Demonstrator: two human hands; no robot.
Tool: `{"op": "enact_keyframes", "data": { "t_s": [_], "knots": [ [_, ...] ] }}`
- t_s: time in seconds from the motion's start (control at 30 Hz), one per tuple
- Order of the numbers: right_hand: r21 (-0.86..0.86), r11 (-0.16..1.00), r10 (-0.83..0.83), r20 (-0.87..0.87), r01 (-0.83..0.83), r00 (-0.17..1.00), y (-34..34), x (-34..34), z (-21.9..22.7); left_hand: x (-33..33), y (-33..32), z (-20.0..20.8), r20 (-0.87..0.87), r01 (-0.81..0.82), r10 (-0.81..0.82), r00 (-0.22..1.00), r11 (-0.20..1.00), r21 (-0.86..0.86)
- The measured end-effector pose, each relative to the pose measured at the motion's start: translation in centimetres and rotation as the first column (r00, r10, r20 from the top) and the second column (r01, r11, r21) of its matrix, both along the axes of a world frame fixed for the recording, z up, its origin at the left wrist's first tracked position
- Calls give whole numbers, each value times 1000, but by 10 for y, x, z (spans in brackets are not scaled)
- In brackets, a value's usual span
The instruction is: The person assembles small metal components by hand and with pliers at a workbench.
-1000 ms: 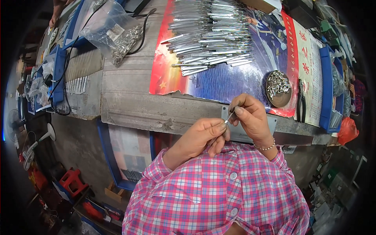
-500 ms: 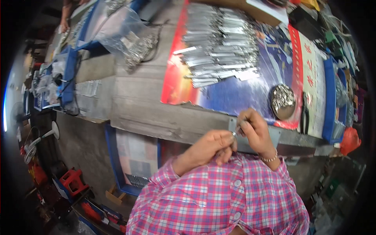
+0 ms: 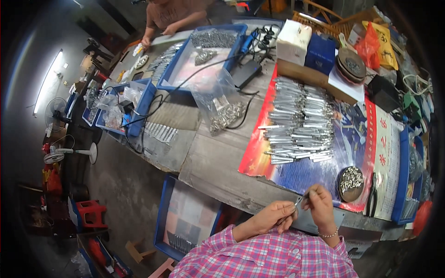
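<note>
My left hand (image 3: 271, 217) is closed, pinching one end of a small shiny metal piece (image 3: 298, 202) at the table's front edge. Thumb and fingers of my right hand (image 3: 321, 206) are pressed together at the other end of that piece; its exact kind is too small to make out. Beneath the hands lies a grey metal plate (image 3: 337, 217). A round dish (image 3: 345, 194) of small silvery metal parts (image 3: 351, 179) stands just beyond my right hand. Farther off, slim metal strips (image 3: 289, 118) lie stacked in two columns on a printed poster sheet (image 3: 296, 173).
Black-handled pliers (image 3: 371, 199) lie right of the dish, before a blue bin (image 3: 401, 185). A plastic bag of metal parts (image 3: 225, 113), black cables and blue trays (image 3: 169, 87) occupy the left. Boxes (image 3: 294, 41) stand at the back. Across the table sits another person (image 3: 174, 16).
The view has swung up and left, bringing the far table end, boxes and other person into sight. My hands stay together at the small metal piece.
</note>
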State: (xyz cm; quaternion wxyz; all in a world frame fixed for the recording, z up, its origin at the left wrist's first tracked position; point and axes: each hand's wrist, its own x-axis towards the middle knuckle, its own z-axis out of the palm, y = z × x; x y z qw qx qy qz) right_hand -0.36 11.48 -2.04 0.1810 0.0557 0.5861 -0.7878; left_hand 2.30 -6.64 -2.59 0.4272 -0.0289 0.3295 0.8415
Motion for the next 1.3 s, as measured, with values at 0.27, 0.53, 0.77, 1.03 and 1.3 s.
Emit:
{"op": "enact_keyframes", "data": {
  "t_s": [0.27,0.53,0.77,1.03,1.3],
  "knots": [
    [-127,969,213,14,-210,977,-19,-4,5,-1,-1,-4,-75,-56,49,996,995,-82],
    [-93,983,160,21,-157,987,-17,-1,0,-1,3,-4,-46,-69,66,997,996,-64],
    [-147,978,154,11,-150,988,-14,0,-2,-2,6,-8,1,-57,57,998,998,-33],
    [-60,989,140,19,-139,990,-15,-2,-7,-2,7,-14,15,-84,84,996,996,-19],
    [-93,986,145,52,-140,988,-17,-3,-10,-4,6,-13,26,-71,72,997,997,-40]
  ]
}}
